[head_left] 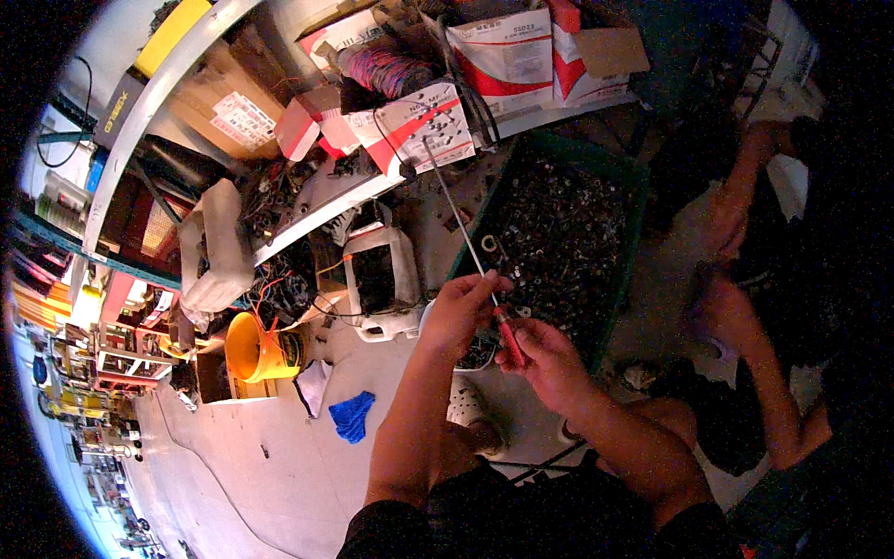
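Red-handled tool (pixel 508 337) w/ long thin metal shaft is up off the floor, btwn both hands, shaft slanting far & left. R hand (pixel 549 363): fingers curled shut round red handle. L hand (pixel 463 307): thumb & fingers pinched on shaft, just beyond handle. Tip shows against a white/red box (pixel 396 140) on the far side; can't tell if touching.

Dark green bin (pixel 637 224) of small mixed metal bits (pixel 559 219) sits far & right of the hands, shaft passing near its left edge. White tub (pixel 426 323) is partly hidden by L hand. Left of that: cut-open whitish jug (pixel 407 291), then yellow bucket (pixel 251 347), w/ blue cloth (pixel 352 416) nearer on the pale floor (pixel 307 466). Far left, beige container (pixel 216 247) by a low shelf (pixel 321 213) w/ cardboard box (pixel 209 102) etc. Co-worker's arm & hand (pixel 731 312) at right, v. dim, details unclear.
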Demonstrator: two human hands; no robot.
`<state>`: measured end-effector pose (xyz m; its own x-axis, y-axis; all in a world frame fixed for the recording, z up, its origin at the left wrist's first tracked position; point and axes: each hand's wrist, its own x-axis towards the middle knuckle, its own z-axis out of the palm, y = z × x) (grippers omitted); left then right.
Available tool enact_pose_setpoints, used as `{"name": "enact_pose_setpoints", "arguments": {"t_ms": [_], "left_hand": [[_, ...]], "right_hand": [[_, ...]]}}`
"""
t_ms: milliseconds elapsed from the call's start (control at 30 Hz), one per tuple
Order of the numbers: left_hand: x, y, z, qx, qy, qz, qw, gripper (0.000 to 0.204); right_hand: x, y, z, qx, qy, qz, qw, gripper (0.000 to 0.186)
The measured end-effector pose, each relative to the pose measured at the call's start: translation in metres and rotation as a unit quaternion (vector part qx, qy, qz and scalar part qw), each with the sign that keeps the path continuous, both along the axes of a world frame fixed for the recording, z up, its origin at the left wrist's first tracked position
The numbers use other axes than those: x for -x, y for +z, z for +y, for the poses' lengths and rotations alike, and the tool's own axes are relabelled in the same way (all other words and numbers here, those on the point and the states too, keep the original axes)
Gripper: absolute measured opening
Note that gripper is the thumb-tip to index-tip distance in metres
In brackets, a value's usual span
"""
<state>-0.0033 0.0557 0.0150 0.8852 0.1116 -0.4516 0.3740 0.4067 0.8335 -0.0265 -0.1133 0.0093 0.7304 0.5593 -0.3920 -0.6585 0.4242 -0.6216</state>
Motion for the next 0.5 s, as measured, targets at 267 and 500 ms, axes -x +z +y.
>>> {"name": "enact_pose_setpoints", "arguments": {"t_ms": [267, 500], "left_hand": [[0.002, 0.004, 0.001, -0.020, 0.009, -0.003, 1.000, 0.024], [-0.004, -0.010, 0.005, -0.020, -0.003, 0.014, 1.000, 0.022]], "right_hand": [[0.000, -0.002, 0.002, -0.026, 0.009, 0.038, 0.999, 0.026], [0.002, -0.009, 0.004, 0.041, -0.004, -0.042, 0.998, 0.026]]}}
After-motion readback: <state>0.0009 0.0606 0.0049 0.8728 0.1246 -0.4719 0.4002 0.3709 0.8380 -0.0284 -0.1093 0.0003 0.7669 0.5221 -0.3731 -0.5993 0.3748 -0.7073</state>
